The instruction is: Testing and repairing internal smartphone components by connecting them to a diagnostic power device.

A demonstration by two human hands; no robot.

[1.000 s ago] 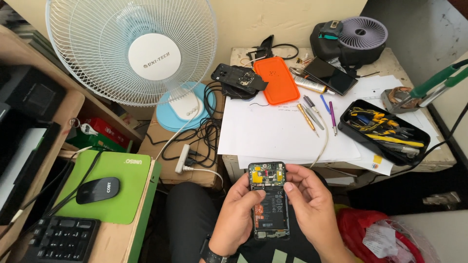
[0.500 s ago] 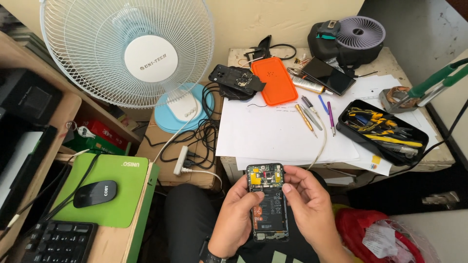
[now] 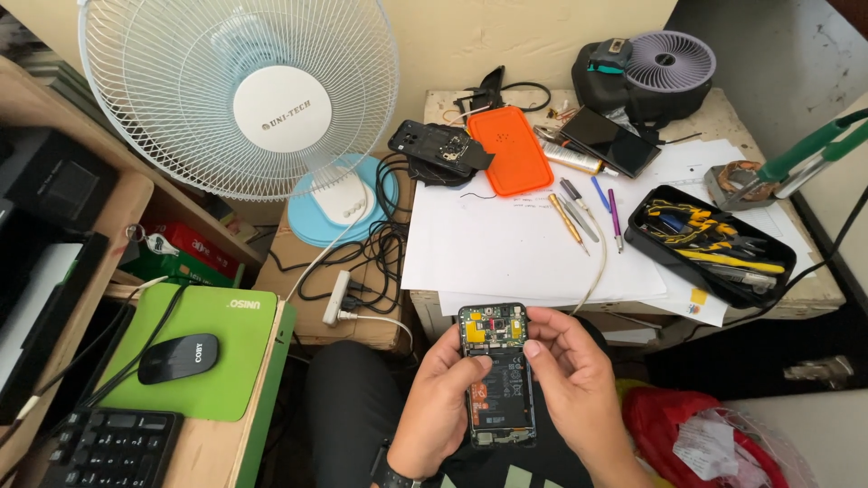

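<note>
Both hands cradle an opened phone [image 3: 496, 375] with its circuit board and battery exposed, low in the near centre just before the paper-covered table [image 3: 506, 253]. The left hand [image 3: 440, 407] curls its fingers around the phone's left edge. The right hand [image 3: 574, 384] grips the right edge, thumb [image 3: 541, 348] pressed on the upper board.

On my left stands a white desk fan [image 3: 240, 99] on its pale blue base, with a tangle of black cables [image 3: 384, 248] beside it. A black mouse [image 3: 177, 358] sits on my green mouse pad [image 3: 231, 361], a black keyboard [image 3: 113, 449] just below. On the white paper [image 3: 515, 248] covering my bench lie an orange case [image 3: 515, 150], loose screwdrivers [image 3: 579, 212] and a black tool tray [image 3: 710, 244].
</note>
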